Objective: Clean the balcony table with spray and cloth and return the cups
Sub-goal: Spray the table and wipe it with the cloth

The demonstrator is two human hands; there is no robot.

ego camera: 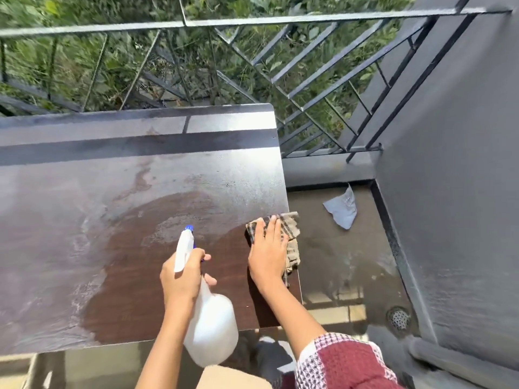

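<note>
Pressing flat on the brown-and-beige checked cloth [291, 222] at the near right edge of the dark brown wooden tabletop [84, 192], the right hand [268, 254] keeps its fingers straight. Part of the cloth overhangs that edge, so a stroke further right could, I judge, drag it onto the balcony floor [337, 262]. The left hand [182, 276] curls round the neck of the white plastic spray bottle with a blue nozzle [213, 327], held over the table's near edge; a loose grip could drop it.

Counted: one cloth, one bottle, one table, two hands, no cups in view, and one crumpled pale scrap [341, 209] on the floor.
</note>
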